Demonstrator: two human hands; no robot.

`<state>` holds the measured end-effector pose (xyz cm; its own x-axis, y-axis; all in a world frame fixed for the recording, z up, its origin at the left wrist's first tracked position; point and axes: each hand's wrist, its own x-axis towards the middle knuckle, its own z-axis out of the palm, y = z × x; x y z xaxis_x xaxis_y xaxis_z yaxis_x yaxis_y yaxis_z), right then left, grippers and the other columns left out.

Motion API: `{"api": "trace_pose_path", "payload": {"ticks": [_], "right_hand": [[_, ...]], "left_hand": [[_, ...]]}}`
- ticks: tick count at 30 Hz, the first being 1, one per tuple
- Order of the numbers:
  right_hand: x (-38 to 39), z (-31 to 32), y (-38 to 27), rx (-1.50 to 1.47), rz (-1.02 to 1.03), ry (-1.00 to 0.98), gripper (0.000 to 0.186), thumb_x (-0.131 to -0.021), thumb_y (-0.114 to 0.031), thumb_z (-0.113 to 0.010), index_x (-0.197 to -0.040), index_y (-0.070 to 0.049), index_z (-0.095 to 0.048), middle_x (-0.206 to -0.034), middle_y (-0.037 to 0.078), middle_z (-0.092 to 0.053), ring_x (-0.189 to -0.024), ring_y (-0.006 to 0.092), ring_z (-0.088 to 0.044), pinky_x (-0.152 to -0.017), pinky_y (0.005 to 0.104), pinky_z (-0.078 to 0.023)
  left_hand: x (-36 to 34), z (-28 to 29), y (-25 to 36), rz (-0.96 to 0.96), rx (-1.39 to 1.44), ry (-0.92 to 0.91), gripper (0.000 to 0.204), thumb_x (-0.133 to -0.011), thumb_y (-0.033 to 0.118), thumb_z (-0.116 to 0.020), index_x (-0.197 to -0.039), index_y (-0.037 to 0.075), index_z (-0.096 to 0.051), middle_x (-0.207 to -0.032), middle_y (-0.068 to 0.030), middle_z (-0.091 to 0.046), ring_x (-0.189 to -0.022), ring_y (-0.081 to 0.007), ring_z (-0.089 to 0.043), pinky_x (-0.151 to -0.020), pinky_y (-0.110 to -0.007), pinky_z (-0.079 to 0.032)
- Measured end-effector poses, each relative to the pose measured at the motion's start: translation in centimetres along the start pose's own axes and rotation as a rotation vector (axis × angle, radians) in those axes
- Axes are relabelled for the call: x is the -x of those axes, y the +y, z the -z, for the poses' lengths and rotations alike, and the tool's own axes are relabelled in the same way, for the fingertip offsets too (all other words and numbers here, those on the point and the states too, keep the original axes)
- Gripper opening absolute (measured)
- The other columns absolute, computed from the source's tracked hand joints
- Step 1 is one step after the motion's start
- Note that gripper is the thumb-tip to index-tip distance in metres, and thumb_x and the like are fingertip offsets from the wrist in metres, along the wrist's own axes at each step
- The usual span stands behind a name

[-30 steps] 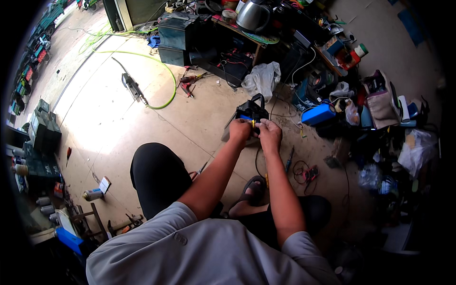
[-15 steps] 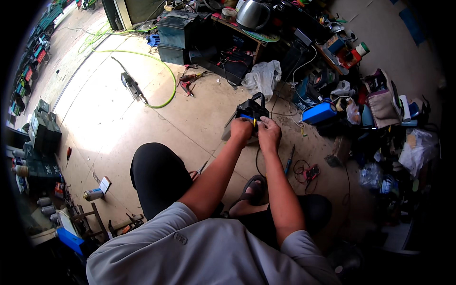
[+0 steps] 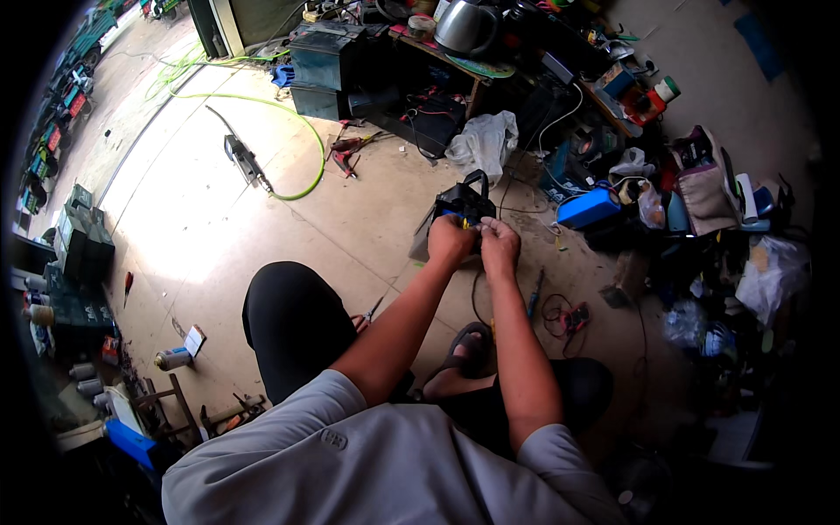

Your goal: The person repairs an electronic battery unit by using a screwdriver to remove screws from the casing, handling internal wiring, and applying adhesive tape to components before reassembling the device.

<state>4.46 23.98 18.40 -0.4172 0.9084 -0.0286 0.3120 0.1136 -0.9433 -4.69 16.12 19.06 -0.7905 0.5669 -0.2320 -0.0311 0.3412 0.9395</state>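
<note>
In front of me on the floor stands a black box with a looped handle [image 3: 472,199] and a greyish side. Over its near top edge, my left hand [image 3: 451,241] is closed, with a small yellow piece [image 3: 465,222] at its fingertips; I cannot tell whether it grips that piece. My right hand [image 3: 500,248] is alongside, thumb and fingers pinched together at a small thing too small to name. The fingertips of both hands almost meet. A bit of blue shows behind the left fingers, mostly covered by them.
Near my right foot lie a screwdriver-like tool [image 3: 535,293] and a red meter-like device with leads [image 3: 573,318]. Pliers [image 3: 367,315] lie by my left knee. A green hose [image 3: 319,144] curves across the floor to a tool. A blue pack [image 3: 588,208] sits amid clutter at right.
Both hands have shifted slightly right and toward me. The left hand has turned a little, and less of the yellow piece and the blue part shows. The box has stayed in place.
</note>
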Motion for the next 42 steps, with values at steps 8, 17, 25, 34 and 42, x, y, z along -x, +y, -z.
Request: {"api": "trace_pose_path", "payload": {"ticks": [8,17,25,34,42], "right_hand": [[0.9,-0.1,-1.8,-0.028,-0.072,-0.042,0.024,-0.099,-0.008,-0.065,-0.119,0.004,-0.074,-0.093,0.008,-0.075,-0.068,0.0119,-0.066,-0.063,0.0283,-0.054],[0.2,-0.5,-1.3,-0.053,-0.077,-0.048,0.026,-0.099,-0.009,-0.066,-0.121,0.004,-0.072,-0.092,0.007,-0.074,-0.065,0.0106,-0.062,-0.061,0.0277,-0.053],[0.5,0.0,-1.9,-0.219,-0.178,-0.092,0.03,-0.101,-0.006,-0.063,-0.128,0.006,-0.067,-0.097,0.006,-0.072,-0.066,0.0096,-0.06,-0.06,0.0261,-0.054],[0.0,-0.2,-1.5,-0.123,-0.136,-0.099,0.031,-0.1,-0.008,-0.064,-0.128,0.006,-0.067,-0.095,0.006,-0.07,-0.063,0.0102,-0.059,-0.059,0.0278,-0.055],[0.2,0.2,-1.6,-0.11,-0.127,-0.101,0.032,-0.1,-0.011,-0.067,-0.128,0.002,-0.069,-0.093,0.003,-0.07,-0.064,0.0085,-0.059,-0.056,0.0241,-0.048]], "left_hand": [[-0.9,1.6,-0.3,0.266,0.311,-0.25,0.027,-0.097,0.022,-0.075,-0.088,-0.003,-0.074,-0.072,-0.0125,-0.072,-0.055,-0.0209,-0.068,-0.049,-0.037,-0.051],[-0.4,2.1,0.8,0.348,0.408,-0.235,0.018,-0.098,0.016,-0.073,-0.096,-0.001,-0.077,-0.075,-0.009,-0.073,-0.053,-0.016,-0.063,-0.046,-0.03,-0.043],[0.0,0.9,0.7,0.314,0.439,-0.114,0.022,-0.094,0.018,-0.08,-0.083,0.0,-0.075,-0.072,-0.0074,-0.072,-0.052,-0.0119,-0.061,-0.045,-0.029,-0.04],[0.0,1.5,1.2,0.379,0.471,-0.08,0.019,-0.097,0.018,-0.076,-0.087,0.002,-0.075,-0.074,-0.0067,-0.072,-0.051,-0.0115,-0.057,-0.046,-0.029,-0.041],[0.5,1.7,2.2,0.385,0.456,-0.063,0.023,-0.094,0.019,-0.079,-0.081,0.001,-0.075,-0.072,-0.0071,-0.071,-0.051,-0.0112,-0.056,-0.046,-0.029,-0.04]]}}
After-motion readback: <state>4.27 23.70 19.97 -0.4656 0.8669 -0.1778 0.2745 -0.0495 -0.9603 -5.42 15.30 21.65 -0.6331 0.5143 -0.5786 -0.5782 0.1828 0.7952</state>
